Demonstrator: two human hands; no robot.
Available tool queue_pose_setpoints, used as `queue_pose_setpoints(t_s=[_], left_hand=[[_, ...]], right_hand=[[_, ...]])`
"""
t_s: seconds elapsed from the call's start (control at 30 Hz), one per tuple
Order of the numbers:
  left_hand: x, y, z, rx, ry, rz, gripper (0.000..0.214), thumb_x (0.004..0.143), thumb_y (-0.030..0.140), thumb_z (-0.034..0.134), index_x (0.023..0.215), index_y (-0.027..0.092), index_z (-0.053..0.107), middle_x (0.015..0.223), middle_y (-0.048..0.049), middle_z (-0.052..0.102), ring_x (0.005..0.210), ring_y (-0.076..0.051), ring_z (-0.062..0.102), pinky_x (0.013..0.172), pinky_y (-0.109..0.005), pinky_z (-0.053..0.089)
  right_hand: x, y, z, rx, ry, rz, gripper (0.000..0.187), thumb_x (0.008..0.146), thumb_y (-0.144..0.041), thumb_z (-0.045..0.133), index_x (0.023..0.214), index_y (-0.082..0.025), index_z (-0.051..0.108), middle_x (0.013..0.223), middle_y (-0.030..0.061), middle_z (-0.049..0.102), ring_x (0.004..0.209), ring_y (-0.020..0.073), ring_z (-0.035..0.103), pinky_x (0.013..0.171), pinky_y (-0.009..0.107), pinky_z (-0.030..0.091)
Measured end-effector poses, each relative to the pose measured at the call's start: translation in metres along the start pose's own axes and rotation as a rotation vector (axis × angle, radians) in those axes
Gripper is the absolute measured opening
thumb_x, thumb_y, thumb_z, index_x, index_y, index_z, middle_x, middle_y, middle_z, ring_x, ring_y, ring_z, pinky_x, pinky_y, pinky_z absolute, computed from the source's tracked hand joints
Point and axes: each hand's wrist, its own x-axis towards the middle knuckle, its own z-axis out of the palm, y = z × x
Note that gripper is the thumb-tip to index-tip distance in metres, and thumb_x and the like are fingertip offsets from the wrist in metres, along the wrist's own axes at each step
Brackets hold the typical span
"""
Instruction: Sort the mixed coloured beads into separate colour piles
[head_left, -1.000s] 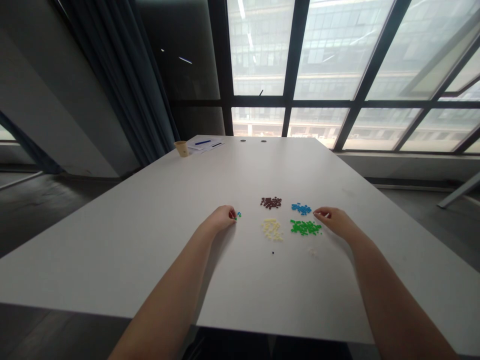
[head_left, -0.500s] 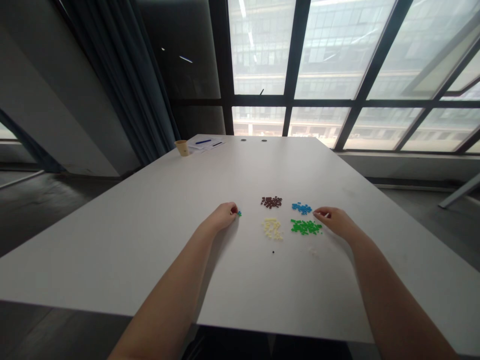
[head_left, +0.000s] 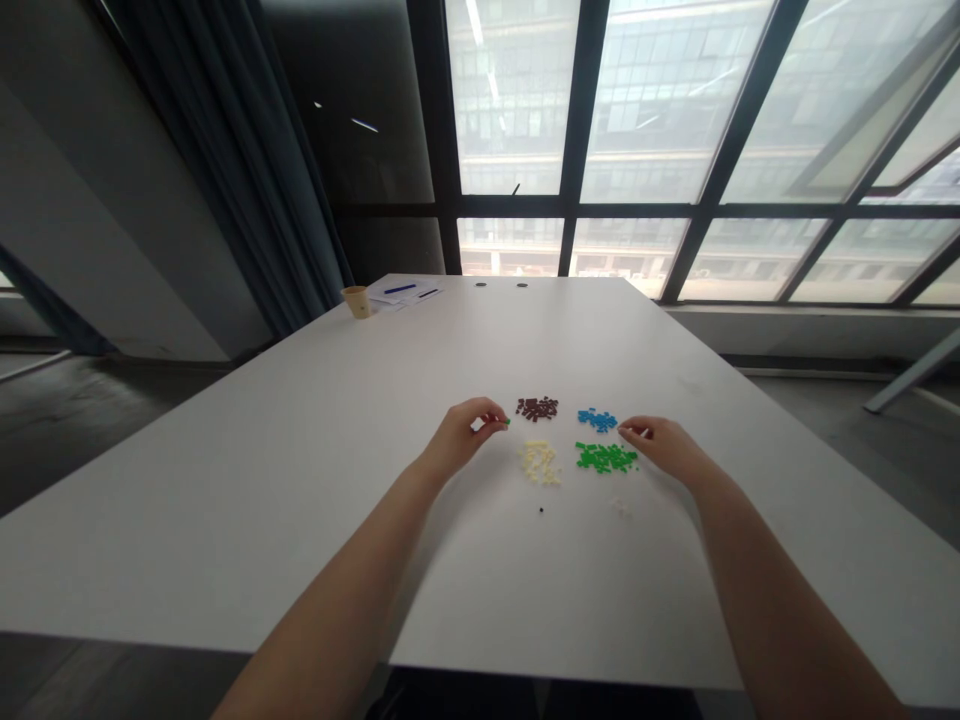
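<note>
Left hand: the left hand (head_left: 457, 440) is up off the worktop (head_left: 225, 500), with thumb and fingertips drawn into a tight pinch. A tiny green bead (head_left: 506, 421) sits right at the fingertips, but it's too small to say for sure if it's actually gripped.

Right hand: the right hand (head_left: 664, 445) is low over the worktop with its fingers loosely curled and reaching left. The fingertips (head_left: 628, 430) are just above the top-left edge of the green pile. There's a pale speck by them, but I can't tell if the hand has hold of anything.

Main piles: four little heaps sit in a rough square between the hands. Brown beads (head_left: 537, 408) are back left, blue beads (head_left: 597, 420) back right, cream beads (head_left: 538, 462) front left, and green beads (head_left: 605, 458) front right.

Strays: one black bead (head_left: 541, 510) lies alone in front of the cream heap, and a faint scatter of pale beads (head_left: 619, 506) sits in front of the green heap.

Far end: a paper cup (head_left: 357, 301) stands upright near the far corner of the worktop, just beside some papers (head_left: 397, 296) with a blue pen (head_left: 400, 289) on them.

Around: there's a big dark-framed window (head_left: 675, 130) ahead and a dark curtain (head_left: 225, 150) off to the left.
</note>
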Motion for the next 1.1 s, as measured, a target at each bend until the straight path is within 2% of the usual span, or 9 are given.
queue_pose_setpoints(t_s=[0.17, 0.37, 0.47, 0.57, 0.67, 0.73, 0.9, 1.1], left_hand=[[-0.005, 0.015, 0.008, -0.027, 0.029, 0.070, 0.010, 0.077, 0.027, 0.057, 0.078, 0.017, 0.057, 0.075, -0.0014, 0.064, 0.070, -0.011, 0.057, 0.065, -0.021, 0.044], [-0.006, 0.017, 0.011, -0.062, 0.047, 0.084, 0.012, 0.077, 0.029, 0.057, 0.078, 0.017, 0.056, 0.076, -0.0024, 0.065, 0.070, -0.012, 0.059, 0.064, -0.022, 0.045], [-0.007, 0.017, 0.012, -0.079, 0.036, 0.072, 0.012, 0.077, 0.029, 0.057, 0.079, 0.018, 0.056, 0.077, -0.0024, 0.064, 0.071, -0.012, 0.059, 0.064, -0.022, 0.045], [-0.008, 0.018, 0.016, -0.105, -0.009, 0.051, 0.010, 0.077, 0.027, 0.056, 0.081, 0.018, 0.055, 0.077, -0.0015, 0.064, 0.071, -0.012, 0.058, 0.065, -0.022, 0.045], [-0.009, 0.019, 0.021, -0.135, -0.075, 0.050, 0.007, 0.077, 0.025, 0.056, 0.081, 0.018, 0.055, 0.078, -0.0009, 0.064, 0.072, -0.012, 0.058, 0.068, -0.023, 0.045], [-0.010, 0.021, 0.023, -0.144, -0.100, 0.058, 0.006, 0.077, 0.023, 0.056, 0.081, 0.019, 0.055, 0.078, -0.0005, 0.063, 0.073, -0.012, 0.058, 0.070, -0.024, 0.044], [-0.010, 0.022, 0.029, -0.176, -0.130, 0.049, 0.005, 0.076, 0.021, 0.055, 0.080, 0.018, 0.055, 0.077, -0.0003, 0.062, 0.072, -0.011, 0.057, 0.068, -0.023, 0.044], [-0.010, 0.019, 0.037, -0.182, -0.073, 0.034, 0.007, 0.075, 0.024, 0.057, 0.077, 0.018, 0.055, 0.073, 0.0012, 0.059, 0.069, -0.010, 0.054, 0.066, -0.022, 0.042]], right_hand=[[0.001, 0.001, 0.002, 0.001, -0.033, 0.012, 0.032, 0.076, -0.040, 0.046, 0.083, -0.018, 0.068, 0.070, 0.0037, 0.066, 0.056, 0.0133, 0.055, 0.054, 0.024, 0.040], [0.002, -0.001, 0.005, 0.027, -0.009, -0.032, 0.030, 0.077, -0.039, 0.047, 0.081, -0.017, 0.068, 0.067, 0.0033, 0.064, 0.054, 0.0129, 0.053, 0.053, 0.024, 0.040], [0.000, -0.017, 0.009, 0.125, 0.100, -0.174, 0.028, 0.079, -0.036, 0.046, 0.086, -0.017, 0.067, 0.069, 0.0035, 0.061, 0.057, 0.0125, 0.052, 0.054, 0.024, 0.041], [-0.009, -0.049, 0.016, 0.240, 0.195, -0.377, 0.025, 0.082, -0.033, 0.047, 0.093, -0.019, 0.065, 0.074, 0.0035, 0.059, 0.062, 0.0122, 0.053, 0.059, 0.025, 0.043], [-0.021, -0.083, 0.024, 0.318, 0.217, -0.520, 0.020, 0.082, -0.030, 0.051, 0.096, -0.021, 0.063, 0.084, 0.0044, 0.060, 0.075, 0.0134, 0.055, 0.069, 0.026, 0.044], [-0.027, -0.098, 0.029, 0.322, 0.217, -0.595, 0.017, 0.081, -0.029, 0.054, 0.092, -0.022, 0.064, 0.083, 0.0041, 0.060, 0.078, 0.0140, 0.055, 0.071, 0.027, 0.044], [-0.030, -0.102, 0.038, 0.323, 0.253, -0.676, 0.010, 0.080, -0.024, 0.055, 0.081, -0.022, 0.065, 0.078, 0.0034, 0.061, 0.075, 0.0141, 0.056, 0.069, 0.028, 0.045], [-0.028, -0.102, 0.040, 0.299, 0.246, -0.638, 0.009, 0.080, -0.020, 0.054, 0.082, -0.021, 0.063, 0.077, 0.0028, 0.061, 0.076, 0.0143, 0.055, 0.072, 0.028, 0.044]])
